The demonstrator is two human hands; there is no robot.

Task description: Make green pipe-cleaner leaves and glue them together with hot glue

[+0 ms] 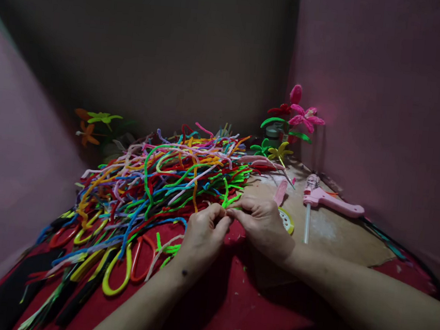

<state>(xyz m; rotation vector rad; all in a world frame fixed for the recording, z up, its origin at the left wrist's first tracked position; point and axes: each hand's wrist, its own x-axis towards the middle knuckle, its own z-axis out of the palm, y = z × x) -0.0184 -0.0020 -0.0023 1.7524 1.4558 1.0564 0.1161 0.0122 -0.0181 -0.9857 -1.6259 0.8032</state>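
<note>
My left hand point(206, 231) and my right hand point(263, 226) meet at the fingertips over the red cloth. Both are pinched together on a bright green pipe cleaner point(225, 194), whose short ends stick up above the fingers. The part between the fingertips is hidden. Just beyond and to the left spreads a large tangled heap of coloured pipe cleaners point(165, 167). A few short green pieces point(167, 250) lie beside my left wrist. Close to my right hand is a round white and yellow disc point(286, 220), partly covered by the hand.
A pink glue gun point(333, 202) lies on a cardboard sheet point(338, 233) at right. Scissors with yellow handles point(127, 275) and red handles point(144, 261) lie at left. Pink pipe-cleaner flowers point(306, 116) stand at the back right, orange ones point(87, 134) at the back left. Walls close in behind.
</note>
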